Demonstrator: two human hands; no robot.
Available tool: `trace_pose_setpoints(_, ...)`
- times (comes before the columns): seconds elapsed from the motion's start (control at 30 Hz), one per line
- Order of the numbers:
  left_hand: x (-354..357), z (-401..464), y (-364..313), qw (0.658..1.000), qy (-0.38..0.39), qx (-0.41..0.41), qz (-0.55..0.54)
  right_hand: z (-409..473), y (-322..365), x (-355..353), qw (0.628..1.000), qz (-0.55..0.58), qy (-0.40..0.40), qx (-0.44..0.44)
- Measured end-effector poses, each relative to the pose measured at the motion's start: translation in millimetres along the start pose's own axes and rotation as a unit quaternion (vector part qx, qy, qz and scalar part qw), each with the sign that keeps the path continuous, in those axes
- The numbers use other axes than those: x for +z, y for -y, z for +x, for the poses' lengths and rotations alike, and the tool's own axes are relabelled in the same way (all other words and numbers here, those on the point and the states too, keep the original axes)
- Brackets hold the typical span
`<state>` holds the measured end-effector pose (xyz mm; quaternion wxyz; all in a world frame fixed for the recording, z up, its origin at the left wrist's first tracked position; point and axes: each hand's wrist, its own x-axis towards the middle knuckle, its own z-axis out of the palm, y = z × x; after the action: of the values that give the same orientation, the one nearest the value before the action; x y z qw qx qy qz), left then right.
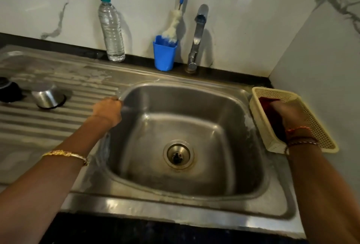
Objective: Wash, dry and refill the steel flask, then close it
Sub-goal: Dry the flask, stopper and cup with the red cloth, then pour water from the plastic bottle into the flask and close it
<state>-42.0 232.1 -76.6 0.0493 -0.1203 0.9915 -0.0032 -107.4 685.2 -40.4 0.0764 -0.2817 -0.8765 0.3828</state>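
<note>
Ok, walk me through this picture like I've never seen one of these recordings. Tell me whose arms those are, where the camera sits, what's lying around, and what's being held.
No machine here: the arms belong to a person wearing a camera on the head, so you look down along them at a steel sink.

The left hand grips a motion-blurred steel object, probably the flask, at the basin's left edge. The right hand reaches into a cream plastic basket beside the sink and grips a dark red cloth.

On the ribbed draining board stand an upturned steel cup and a black piece at the frame's edge. Along the wall: a plastic water bottle, a blue holder with a brush, and the tap, not running.
</note>
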Motion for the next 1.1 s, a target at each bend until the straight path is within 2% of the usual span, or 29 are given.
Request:
trace_pose_setpoints(0.07,-1.3,0.5,4.3,1.000,-0.010,0.021,0.006,-42.1,32.9,-12.0,0.995,-0.001,-0.096,-0.023)
trace_pose_setpoints(0.17,-1.9,-1.4,15.5,0.997,-0.044,0.062,-0.011,-93.2,75.8,-1.3,0.956,0.110,-0.244,-0.124)
trace_pose_setpoints(0.23,1.5,-4.3,26.7,0.992,-0.070,0.101,-0.034,-126.4,97.7,27.9,0.918,0.161,-0.280,-0.229)
trace_pose_setpoints(0.3,10.9,-6.5,40.9,0.982,-0.088,0.155,-0.062,-157.1,120.9,64.8,0.886,0.188,-0.280,-0.320)
trace_pose_setpoints(0.4,20.5,-10.9,57.9,0.954,-0.105,0.273,-0.062,-191.0,145.5,116.9,0.865,0.159,-0.224,-0.421)
trace_pose_setpoints(0.5,14.4,-8.2,74.5,0.928,-0.101,0.353,-0.061,-219.9,170.4,156.7,0.875,0.211,-0.120,-0.419)
trace_pose_setpoints(0.6,7.9,2.9,89.4,0.932,0.008,0.355,-0.071,-235.1,192.7,189.0,0.899,0.270,-0.006,-0.345)
trace_pose_setpoints(0.7,0.8,9.2,105.2,0.922,0.043,0.359,-0.136,-240.2,212.3,217.2,0.907,0.301,0.047,-0.291)
trace_pose_setpoints(0.77,-3.1,5.1,117.0,0.921,0.030,0.342,-0.185,-248.6,224.6,231.6,0.902,0.320,0.071,-0.282)
trace_pose_setpoints(0.83,-8.3,-2.6,135.6,0.915,-0.054,0.306,-0.259,-267.9,238.1,246.4,0.883,0.373,0.092,-0.269)
trace_pose_setpoints(0.9,-15.4,-12.4,159.3,0.874,-0.200,0.264,-0.355,-291.7,249.6,259.3,0.859,0.431,0.085,-0.262)
trace_pose_setpoints(1.0,-29.6,-23.6,206.5,0.783,-0.414,0.133,-0.445,-330.5,266.6,281.3,0.836,0.452,0.132,-0.282)
trace_pose_setpoints(1.07,-46.3,-25.6,239.7,0.703,-0.506,0.005,-0.500,-353.0,286.6,296.1,0.832,0.426,0.211,-0.286)
trace_pose_setpoints(1.1,-54.7,-24.3,256.7,0.665,-0.528,-0.057,-0.525,-362.9,299.3,303.2,0.832,0.400,0.258,-0.285)
